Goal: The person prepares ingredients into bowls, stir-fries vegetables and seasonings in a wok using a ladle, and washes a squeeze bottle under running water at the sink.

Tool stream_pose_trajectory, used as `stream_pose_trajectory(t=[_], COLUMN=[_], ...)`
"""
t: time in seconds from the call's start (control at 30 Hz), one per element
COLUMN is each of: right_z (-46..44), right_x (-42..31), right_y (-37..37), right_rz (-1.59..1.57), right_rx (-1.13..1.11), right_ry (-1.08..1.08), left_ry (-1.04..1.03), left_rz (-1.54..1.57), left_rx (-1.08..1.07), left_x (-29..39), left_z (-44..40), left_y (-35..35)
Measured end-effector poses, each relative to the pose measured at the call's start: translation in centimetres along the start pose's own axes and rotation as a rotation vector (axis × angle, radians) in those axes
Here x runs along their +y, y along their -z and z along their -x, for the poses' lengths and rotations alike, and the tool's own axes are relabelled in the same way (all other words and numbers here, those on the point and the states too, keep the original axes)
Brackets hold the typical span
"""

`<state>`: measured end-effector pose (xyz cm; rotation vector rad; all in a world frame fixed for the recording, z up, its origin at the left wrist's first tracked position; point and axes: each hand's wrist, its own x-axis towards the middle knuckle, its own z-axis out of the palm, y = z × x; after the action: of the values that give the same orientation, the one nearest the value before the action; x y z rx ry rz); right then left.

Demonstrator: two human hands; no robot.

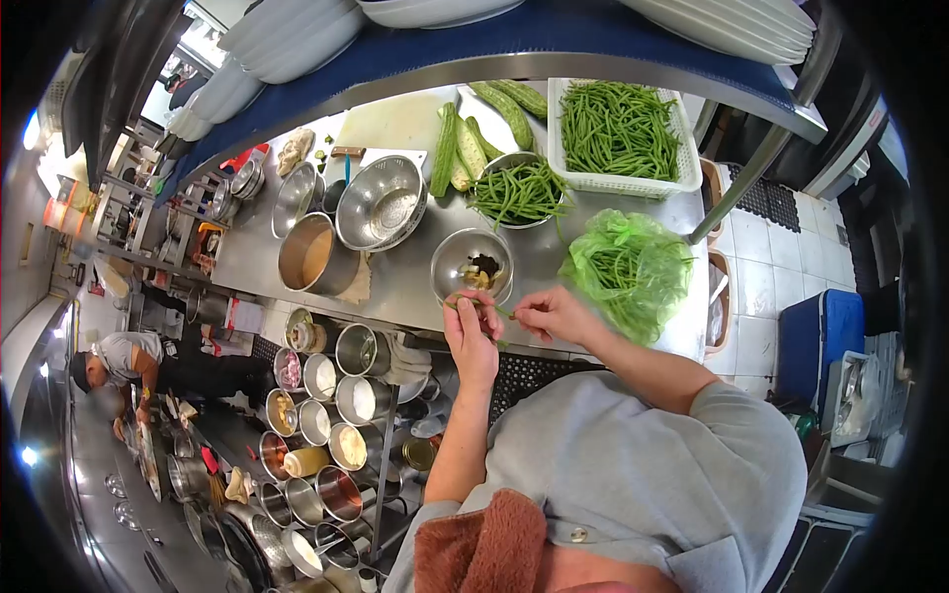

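Nearby desk edge: shiny steel desk ends beneath the hands; bare metal between round silver bowl and translucent green plastic bag.
Slim green bean: beside bowl's near rim.
Fingers: left hand, right hand pinching it.

Bean seems partly hidden by left hand; white bowls cut off.

On my remote feed I have a long stainless-steel worktable, a blue-covered overhead shelf with a metal edge, a slanting silvery metal post, a pale square-tiled floor, a black perforated mat, small white lights glowing at picture left.
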<state>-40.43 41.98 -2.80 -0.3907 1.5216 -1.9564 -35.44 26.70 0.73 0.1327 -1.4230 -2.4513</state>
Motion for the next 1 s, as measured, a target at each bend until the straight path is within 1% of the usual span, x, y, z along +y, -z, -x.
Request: stream_pose_trajectory(t=[0.07,0.13,0.27,0.33,0.37,0.4,0.47,0.5,0.57,0.6,0.63,0.67,0.7,0.73,0.77,0.8,0.83,0.87,0.93,0.97,1.0], right_z=[-0.5,-1.6,-3.7,-6.2,-7.2,-8.3,-10.1,-11.5,-14.3,-14.5,-14.7,-14.7,-14.5,-14.3,-14.1,-14.0,-14.0,-14.1,-14.0,-13.8,-13.5], right_x=[-0.3,-0.7,-3.7,-4.0,-5.0,-6.4,-9.2,-9.1,-8.4,-8.0,-7.4,-7.6,-7.6,-6.9,-6.3,-5.8,-5.7,-5.8,-6.2,-6.8,-7.7], right_y=[-0.2,-0.1,-0.3,1.4,2.3,3.4,5.0,6.5,9.5,9.9,10.3,9.9,9.5,8.6,7.4,6.5,6.1,5.7,5.3,5.3,5.7], right_rz=[0.0,-0.557,-0.64,-0.813,-0.805,-0.794,-0.148,-0.146,1.005,1.009,1.199,1.389,1.405,1.409,1.456,1.497,1.498,1.538,1.613,1.613,1.494], right_rx=[0.034,0.165,0.162,0.155,0.215,0.273,0.452,0.449,0.55,0.546,0.508,0.466,0.322,0.308,0.173,0.037,0.026,0.028,0.049,0.055,0.133], right_ry=[-0.019,-0.141,-0.104,0.085,0.141,0.198,0.387,0.374,0.754,0.758,0.786,0.813,0.779,0.78,0.725,0.667,0.665,0.653,0.633,0.635,0.744], left_ry=[-0.001,-0.014,-0.06,-0.193,-0.217,-0.222,-0.223,-0.215,-0.218,-0.219,-0.182,-0.187,-0.149,-0.109,-0.112,-0.007,0.098,0.098,0.121,0.121,0.151], left_rz=[0.027,0.087,0.085,0.05,0.028,0.032,0.026,0.025,-0.007,-0.041,-0.061,-0.057,0.031,0.12,0.126,0.125,0.124,0.127,0.007,0.005,-0.044], left_rx=[0.027,0.026,0.057,0.09,0.141,0.146,0.2,0.178,0.195,0.208,0.133,0.136,0.103,0.074,0.088,0.115,0.138,0.143,0.128,0.124,0.076], left_x=[0.0,0.0,0.7,1.8,2.6,3.2,4.1,4.0,3.2,2.7,2.1,2.1,1.8,1.7,1.8,2.1,2.4,2.5,3.1,3.0,2.6], left_z=[0.0,0.1,0.6,0.5,0.5,0.3,0.4,0.5,0.9,1.0,1.3,1.3,1.4,1.7,1.9,1.9,2.0,2.0,1.7,1.7,1.7], left_y=[0.1,0.3,-1.1,-0.9,-0.4,0.1,1.2,2.1,2.3,2.6,3.5,3.3,3.0,2.7,2.8,3.0,3.0,2.5,1.8,2.0,2.3])
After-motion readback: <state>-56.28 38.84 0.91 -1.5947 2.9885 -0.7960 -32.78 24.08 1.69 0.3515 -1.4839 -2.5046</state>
